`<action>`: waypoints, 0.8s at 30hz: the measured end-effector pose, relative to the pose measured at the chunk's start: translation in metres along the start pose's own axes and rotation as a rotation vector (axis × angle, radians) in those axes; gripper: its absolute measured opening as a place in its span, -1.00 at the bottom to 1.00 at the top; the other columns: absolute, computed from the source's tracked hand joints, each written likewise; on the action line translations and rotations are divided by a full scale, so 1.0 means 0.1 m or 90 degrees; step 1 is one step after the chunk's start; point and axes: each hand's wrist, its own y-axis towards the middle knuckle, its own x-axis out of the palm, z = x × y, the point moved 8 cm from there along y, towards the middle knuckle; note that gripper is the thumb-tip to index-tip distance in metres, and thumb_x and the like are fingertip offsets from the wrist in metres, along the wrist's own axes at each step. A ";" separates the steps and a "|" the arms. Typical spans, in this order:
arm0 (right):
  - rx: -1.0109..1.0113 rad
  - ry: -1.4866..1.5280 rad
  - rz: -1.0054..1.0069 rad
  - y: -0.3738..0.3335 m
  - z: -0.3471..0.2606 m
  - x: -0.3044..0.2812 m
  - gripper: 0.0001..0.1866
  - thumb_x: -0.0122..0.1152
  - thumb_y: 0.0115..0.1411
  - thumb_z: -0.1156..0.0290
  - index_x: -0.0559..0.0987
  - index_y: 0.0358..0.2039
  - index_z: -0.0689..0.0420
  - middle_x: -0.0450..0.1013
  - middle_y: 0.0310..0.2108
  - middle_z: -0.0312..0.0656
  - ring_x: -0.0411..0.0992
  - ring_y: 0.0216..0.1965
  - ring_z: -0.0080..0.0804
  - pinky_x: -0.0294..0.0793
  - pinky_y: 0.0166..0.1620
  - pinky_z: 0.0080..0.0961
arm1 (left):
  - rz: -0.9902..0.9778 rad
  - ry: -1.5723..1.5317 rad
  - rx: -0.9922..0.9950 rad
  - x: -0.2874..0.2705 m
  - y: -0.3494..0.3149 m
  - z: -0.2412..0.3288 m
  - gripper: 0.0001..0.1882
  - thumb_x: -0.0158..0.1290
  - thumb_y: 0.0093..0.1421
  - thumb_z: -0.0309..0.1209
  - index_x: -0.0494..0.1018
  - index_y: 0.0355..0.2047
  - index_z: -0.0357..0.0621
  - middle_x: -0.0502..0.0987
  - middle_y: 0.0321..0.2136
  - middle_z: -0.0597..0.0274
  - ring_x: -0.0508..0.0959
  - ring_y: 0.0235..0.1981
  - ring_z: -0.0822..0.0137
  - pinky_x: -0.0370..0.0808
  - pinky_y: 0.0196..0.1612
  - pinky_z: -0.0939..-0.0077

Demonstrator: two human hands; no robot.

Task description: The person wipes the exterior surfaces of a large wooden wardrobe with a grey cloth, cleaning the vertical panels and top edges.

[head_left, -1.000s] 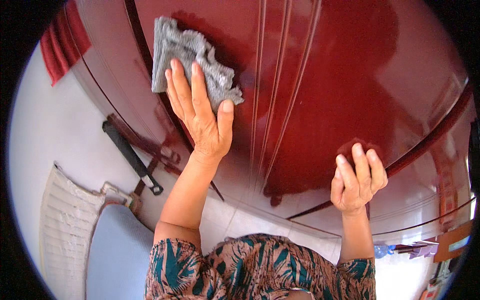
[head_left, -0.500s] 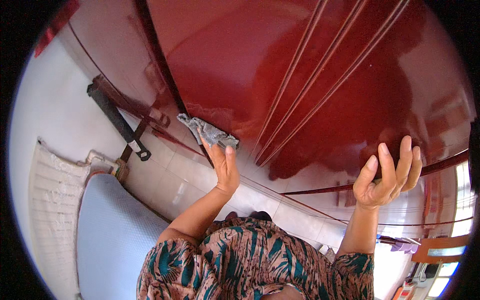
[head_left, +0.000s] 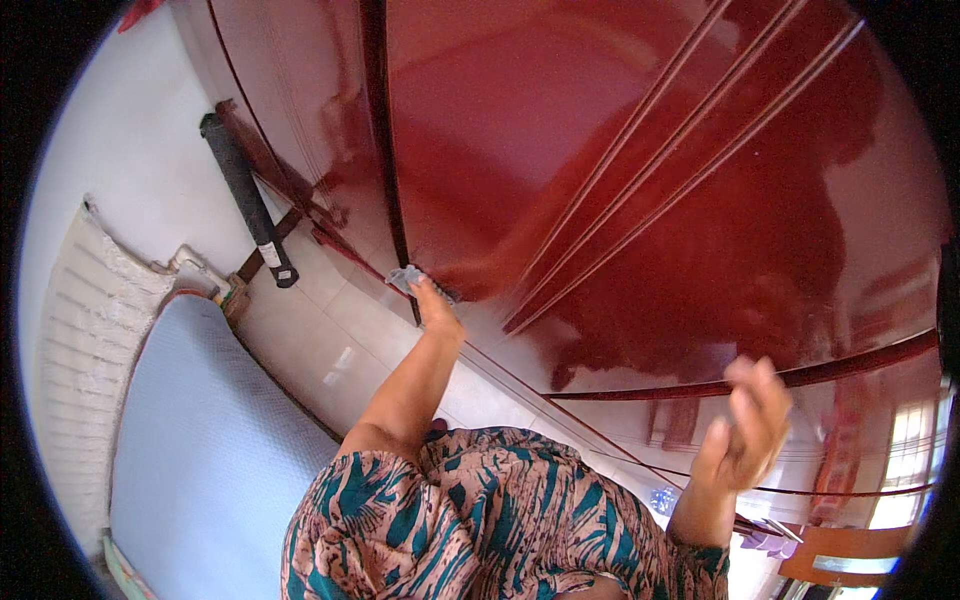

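Bunched at the dark edge of a glossy, dark-red panel [head_left: 480,120] — a crumpled grey fabric cloth [head_left: 405,277], under the bare left hand [head_left: 437,315]; clasped or merely pressed, impossible to tell. Well rightward of that grip, loosely curled, blurred and apparently unladen: the bare right hand [head_left: 752,425]. Best done, by judgement, with fingers flat, pressure even and cloth between fingertips and panel. Above and right of the grip, slender straight grooves [head_left: 640,170] and mirror-like reflections; below-left, pale glossy floor tiles [head_left: 330,325] — beyond, a long black cylinder [head_left: 240,185] and light-blue quilted pad [head_left: 210,420].
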 end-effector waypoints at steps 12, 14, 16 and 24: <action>0.755 0.063 -0.417 -3.46 0.19 -0.11 -0.83 0.16 0.13 0.47 0.61 -0.26 0.18 0.56 -0.25 -0.08 0.55 -0.27 -0.10 0.53 -0.25 -0.28 | -0.086 0.070 -0.214 -1.12 1.70 -0.73 -0.54 -0.23 0.30 -0.02 0.41 0.08 0.11 0.49 0.03 0.36 0.48 -0.01 0.24 0.42 -0.02 0.25; 0.805 -0.003 -0.505 -4.29 0.07 -0.33 -0.80 0.17 0.14 0.39 0.62 -0.21 0.09 0.57 -0.23 -0.14 0.56 -0.30 -0.15 0.55 -0.27 -0.31 | -0.068 0.052 -0.243 -1.14 1.73 -0.88 -0.57 -0.21 0.28 0.00 0.45 0.01 0.13 0.54 -0.05 0.43 0.51 -0.11 0.30 0.44 -0.14 0.32; 0.848 -0.064 -0.577 -5.19 -0.14 -0.60 -0.78 0.19 0.15 0.33 0.62 -0.19 0.04 0.57 -0.22 -0.17 0.57 -0.31 -0.20 0.56 -0.27 -0.33 | -0.021 0.028 -0.267 -1.04 1.43 -1.04 -0.56 -0.22 0.27 0.00 0.47 -0.02 0.12 0.54 -0.06 0.40 0.51 -0.12 0.29 0.44 -0.14 0.25; 0.814 0.018 -0.654 -6.31 0.17 -0.02 -0.75 0.20 0.16 0.24 0.61 -0.18 0.04 0.57 -0.21 -0.17 0.57 -0.28 -0.22 0.57 -0.24 -0.35 | -0.115 -0.103 -0.300 -0.75 0.73 -1.72 -0.51 -0.27 0.26 -0.01 0.51 -0.13 -0.04 0.54 -0.07 0.23 0.49 -0.02 0.18 0.40 0.06 0.18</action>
